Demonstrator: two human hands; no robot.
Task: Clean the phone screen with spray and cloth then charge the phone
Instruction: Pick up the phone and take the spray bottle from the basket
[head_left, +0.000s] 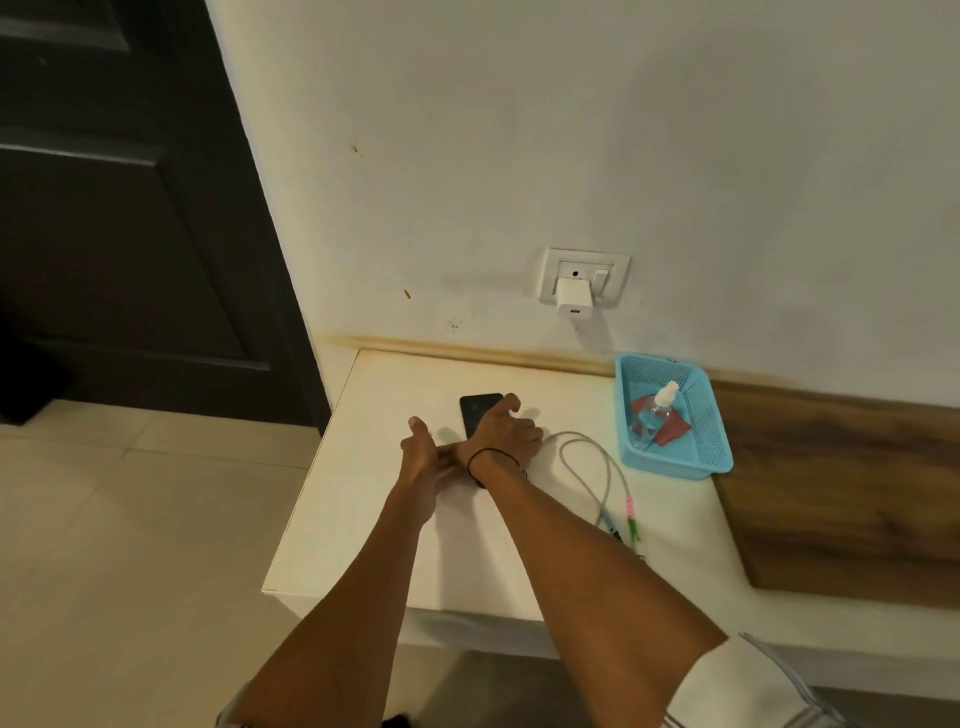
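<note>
Nearest, both hands meet on the phone (479, 410) at the tabletop's (374, 519) middle: the right hand (506, 431) curls over it, seemingly gripping its edge, the left hand (423, 449) spread at its 9 o'clock side. Likely the pick-up before cleaning. At 3 o'clock lies the cable (597, 467); further, at 2 o'clock, the basket (711, 431) holds spray (655, 410) and cloth (675, 428), needed next. Charger (571, 296) sits at 1 o'clock on the wall

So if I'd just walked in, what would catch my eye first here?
Probably the two bare hands meeting over a black phone on the white table, the right hand lying on it and the left hand beside it. Next, the bright blue basket by the wall holding a spray bottle, then the white charger plugged in above.
</note>
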